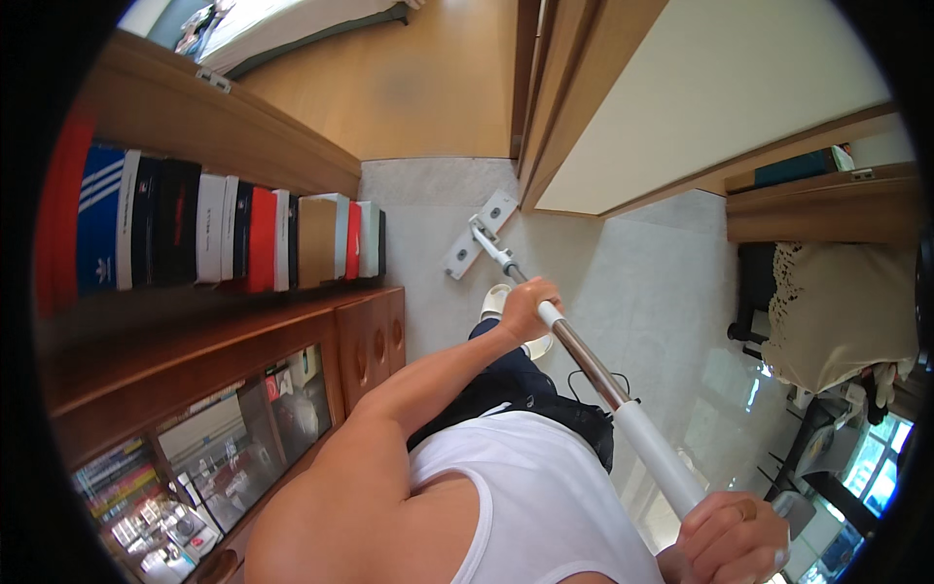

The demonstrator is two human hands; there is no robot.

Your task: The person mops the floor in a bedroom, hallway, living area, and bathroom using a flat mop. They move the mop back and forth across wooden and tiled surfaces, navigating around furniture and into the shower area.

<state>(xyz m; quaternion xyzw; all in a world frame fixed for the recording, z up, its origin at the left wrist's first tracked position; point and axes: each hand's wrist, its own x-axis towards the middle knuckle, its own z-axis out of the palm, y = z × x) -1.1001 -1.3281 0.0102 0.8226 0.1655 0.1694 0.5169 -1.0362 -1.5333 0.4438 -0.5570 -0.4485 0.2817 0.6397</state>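
A flat mop with a long white and metal pole runs slantwise across the picture in front of my body. My left hand is wrapped around the lower part of the pole. Around its upper white end, at the bottom right, my right hand is closed, wearing a ring. The rectangular white mop head lies flat on the grey tile floor, angled, with one corner close to a wooden door frame. My feet in pale slippers stand just behind it.
Shoe boxes line the top of a wooden glass-fronted cabinet on the left. Ahead, a doorway opens onto a wooden floor and a bed. A pale door stands ahead right. A cloth-covered piece of furniture is on the right.
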